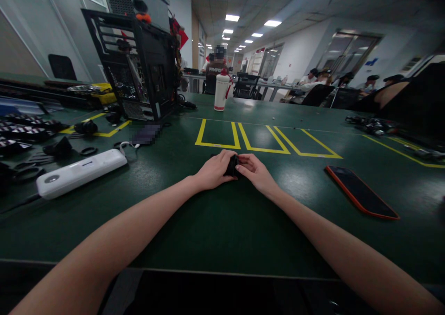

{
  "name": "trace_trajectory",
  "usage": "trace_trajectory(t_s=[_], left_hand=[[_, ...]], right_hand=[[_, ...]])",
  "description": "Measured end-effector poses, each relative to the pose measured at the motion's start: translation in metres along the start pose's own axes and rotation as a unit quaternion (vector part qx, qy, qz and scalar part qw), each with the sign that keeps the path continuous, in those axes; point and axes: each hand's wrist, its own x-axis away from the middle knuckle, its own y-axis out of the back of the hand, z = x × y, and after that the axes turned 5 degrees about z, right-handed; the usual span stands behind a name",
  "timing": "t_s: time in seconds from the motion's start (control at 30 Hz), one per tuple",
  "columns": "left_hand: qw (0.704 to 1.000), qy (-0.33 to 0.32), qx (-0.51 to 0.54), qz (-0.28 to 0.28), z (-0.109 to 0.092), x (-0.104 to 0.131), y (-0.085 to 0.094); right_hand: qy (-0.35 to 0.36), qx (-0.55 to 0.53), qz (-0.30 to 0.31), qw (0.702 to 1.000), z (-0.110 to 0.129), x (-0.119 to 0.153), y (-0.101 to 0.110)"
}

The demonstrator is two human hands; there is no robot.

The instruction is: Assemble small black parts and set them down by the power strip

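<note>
A small black object [232, 165] is between my two hands, low over the green table [222, 231]; its shape is mostly hidden by my fingers. My left hand [216, 169] wraps round it from the left, fingers over its top and thumb along its near side. From the right, the bent fingers and thumb of my right hand [254, 170] pinch its edge. Just beyond my hands, yellow tape outlines [268, 151] mark three areas on the tabletop.
An orange-edged phone [363, 192] lies at the right. At the left are a white power strip [83, 173], black parts [60, 147] and an open computer case [139, 69]. A white bottle [221, 92] stands behind the tape. People sit in the background.
</note>
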Motion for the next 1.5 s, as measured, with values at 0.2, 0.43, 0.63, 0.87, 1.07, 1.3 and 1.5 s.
trace_trajectory(t_s=[0.2,0.43,0.63,0.87,1.07,1.3,1.5], left_hand=[[1.0,-0.001,-0.002,0.004,0.0002,0.0014,0.0013],[1.0,0.001,-0.002,0.005,-0.0001,0.0004,0.0011],[1.0,-0.002,0.002,0.0,0.0009,0.0001,-0.0001],[1.0,0.002,0.004,0.009,0.0012,0.0004,-0.0002],[1.0,0.002,0.007,0.006,0.0008,0.0001,0.0001],[1.0,-0.001,0.005,0.007,-0.0002,-0.0003,0.001],[1.0,0.0,0.003,0.012,-0.0003,0.0006,0.0019]], right_hand=[[-0.002,-0.015,0.026,1.0,0.0007,0.0052,-0.0011],[0.012,-0.008,0.006,1.0,0.0008,0.0042,-0.0024],[0.006,0.009,-0.017,1.0,0.0012,-0.0007,-0.0006],[-0.002,-0.019,0.037,0.999,0.0017,0.0068,0.0016],[0.001,-0.024,0.02,0.999,0.0015,0.0061,-0.0008],[-0.01,-0.014,-0.001,1.0,-0.0004,0.0005,-0.0019],[0.007,-0.004,0.036,0.999,-0.0002,0.0072,-0.0008]])
